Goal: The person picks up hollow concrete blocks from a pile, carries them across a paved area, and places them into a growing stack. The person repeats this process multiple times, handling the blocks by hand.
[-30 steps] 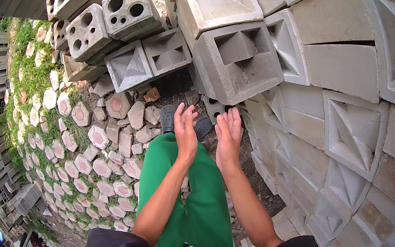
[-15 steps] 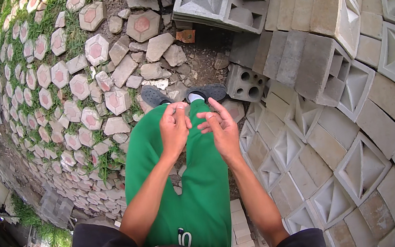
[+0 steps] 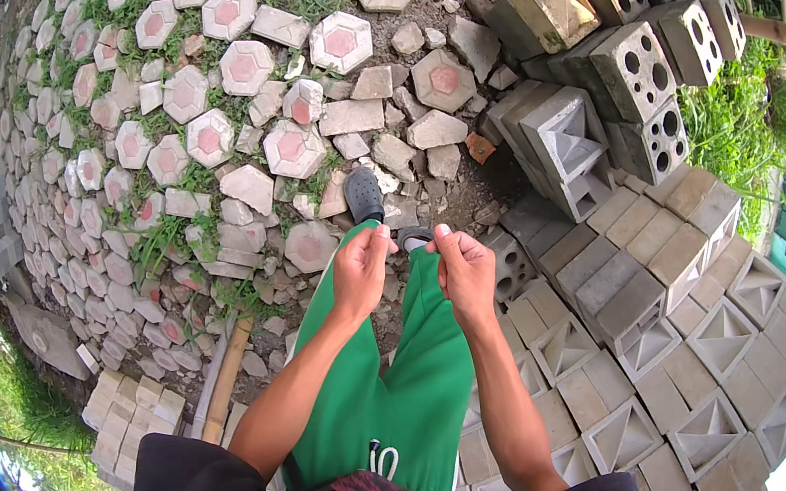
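Both of my hands are raised in front of my green trousers (image 3: 417,343), a short gap between them. My left hand (image 3: 363,270) is closed, with the thumb pressed against the curled fingers. Level with it, my right hand (image 3: 468,275) is also closed, its thumb tip pointing up over bent fingers. Anything held in either pinch is hidden or too small to make out. Below the hands are my grey clogs, the left clog (image 3: 363,194) stepping ahead on broken paving pieces and the right clog (image 3: 415,235) partly covered by my right hand and leg.
Hexagonal pavers (image 3: 292,148) with reddish centres spread ahead and left, grass between them. Stacked decorative concrete blocks (image 3: 610,290) rise close on my right, with hollow blocks (image 3: 635,76) farther off. A wooden plank (image 3: 228,379) and a pile of pale blocks (image 3: 132,423) lie at left.
My fingers, partly stretched out before, have curled into pinches on both hands. My left foot has moved ahead, and the view has swung, showing more hollow blocks and greenery at right.
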Motion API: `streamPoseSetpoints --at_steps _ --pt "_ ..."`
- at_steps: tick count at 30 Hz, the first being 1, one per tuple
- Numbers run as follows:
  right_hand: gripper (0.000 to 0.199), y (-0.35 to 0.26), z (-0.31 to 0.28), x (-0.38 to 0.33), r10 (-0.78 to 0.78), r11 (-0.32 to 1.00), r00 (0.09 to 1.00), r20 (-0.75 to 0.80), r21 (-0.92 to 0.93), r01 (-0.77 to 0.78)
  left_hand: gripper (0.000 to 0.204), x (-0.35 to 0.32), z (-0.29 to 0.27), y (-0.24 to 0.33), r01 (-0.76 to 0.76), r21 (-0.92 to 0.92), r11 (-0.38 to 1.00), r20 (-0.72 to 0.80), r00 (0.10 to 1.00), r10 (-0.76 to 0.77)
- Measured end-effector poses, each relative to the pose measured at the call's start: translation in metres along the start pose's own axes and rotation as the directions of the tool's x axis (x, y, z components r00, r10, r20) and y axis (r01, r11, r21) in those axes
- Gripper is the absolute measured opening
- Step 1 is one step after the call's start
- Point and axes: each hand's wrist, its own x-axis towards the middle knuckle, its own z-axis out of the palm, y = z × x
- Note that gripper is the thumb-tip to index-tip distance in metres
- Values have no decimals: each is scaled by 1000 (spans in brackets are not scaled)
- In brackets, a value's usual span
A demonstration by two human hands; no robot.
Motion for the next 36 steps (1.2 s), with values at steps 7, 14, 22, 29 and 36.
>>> streamPoseSetpoints --at_steps 7,14,22,29,36 --pt "50 -41 68 -19 -44 975 988 151 -209 75 35 -29 -85 25 -67 -172 983 -154 987 40" --pt "41 -66 159 -36 -37 915 912 410 -354 196 37 -58 -152 45 -82 -421 903 -364 928 -85" --pt "38 -103 256 -59 72 865 820 568 -445 232 38 -85 -185 84 -118 -530 839 -422 896 -140" --pt "37 -140 331 -64 229 852 736 637 -497 165 37 -74 -254 136 -189 -605 774 -534 817 -218" --pt "29 -193 435 -74 259 832 578 774 -483 273 38 -79 -336 206 -248 -708 662 -585 731 -352"
